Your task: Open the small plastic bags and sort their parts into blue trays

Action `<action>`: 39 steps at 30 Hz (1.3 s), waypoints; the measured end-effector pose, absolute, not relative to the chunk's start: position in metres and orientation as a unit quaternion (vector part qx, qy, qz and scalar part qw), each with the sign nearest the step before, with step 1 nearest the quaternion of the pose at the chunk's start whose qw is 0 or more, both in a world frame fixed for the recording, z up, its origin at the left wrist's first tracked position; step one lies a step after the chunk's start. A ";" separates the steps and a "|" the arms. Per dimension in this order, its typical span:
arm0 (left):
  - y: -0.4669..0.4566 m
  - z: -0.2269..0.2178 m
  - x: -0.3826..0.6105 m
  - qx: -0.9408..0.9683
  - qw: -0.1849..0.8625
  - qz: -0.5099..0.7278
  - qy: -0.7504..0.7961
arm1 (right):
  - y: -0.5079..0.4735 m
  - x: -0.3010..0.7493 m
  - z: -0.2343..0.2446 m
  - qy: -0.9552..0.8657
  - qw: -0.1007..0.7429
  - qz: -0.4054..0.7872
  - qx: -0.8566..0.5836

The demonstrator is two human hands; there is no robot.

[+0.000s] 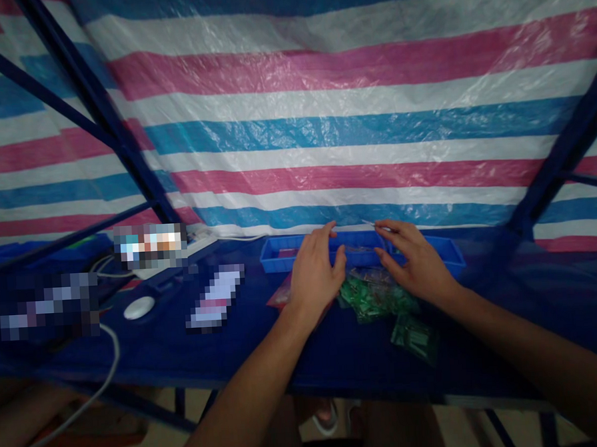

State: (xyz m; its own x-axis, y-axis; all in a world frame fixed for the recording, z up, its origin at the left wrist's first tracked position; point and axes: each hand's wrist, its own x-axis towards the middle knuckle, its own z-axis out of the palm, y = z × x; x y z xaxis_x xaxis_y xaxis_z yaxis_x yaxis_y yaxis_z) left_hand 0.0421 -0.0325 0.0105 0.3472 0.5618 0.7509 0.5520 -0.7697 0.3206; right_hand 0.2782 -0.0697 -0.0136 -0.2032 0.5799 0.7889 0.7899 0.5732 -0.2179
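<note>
Blue tray (pixel 280 256) lies at the back of the bench (pixel 185 349), just beyond a heap of green packets (pixel 372 298), and both our hands hover over it. Our left hand (pixel 314 276) is spread and holds nothing we can see. Our right hand (pixel 415 261) pinches a thin sliver (pixel 374 224), too small to name. We judge this to be fine handling of small parts at the tray; any further move calls for a steady, narrow grip.

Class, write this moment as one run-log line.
left hand: open, over blue tray | right hand: pinches thin piece over tray | green packets: on table, between hands
</note>
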 end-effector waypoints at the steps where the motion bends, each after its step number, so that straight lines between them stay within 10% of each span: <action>1: -0.032 0.010 0.041 0.823 0.005 0.453 0.343 | -0.067 0.280 -0.016 -0.778 0.429 -0.112 -0.446; 19: -0.025 -0.006 0.039 0.910 0.074 0.261 0.314 | -0.071 0.276 -0.016 -0.817 0.398 -0.034 -0.416; 39: -0.042 0.010 0.054 0.844 0.211 0.434 0.235 | -0.074 0.265 -0.023 -0.658 0.531 0.331 -0.418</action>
State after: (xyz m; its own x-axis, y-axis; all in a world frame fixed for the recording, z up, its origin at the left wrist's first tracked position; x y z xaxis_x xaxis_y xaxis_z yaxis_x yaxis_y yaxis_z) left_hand 0.0538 -0.0424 0.0098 0.5136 0.5798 0.6325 0.2136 -0.8003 0.5602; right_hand 0.2648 -0.0737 -0.0231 -0.0867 0.9023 0.4222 0.1983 0.4310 -0.8803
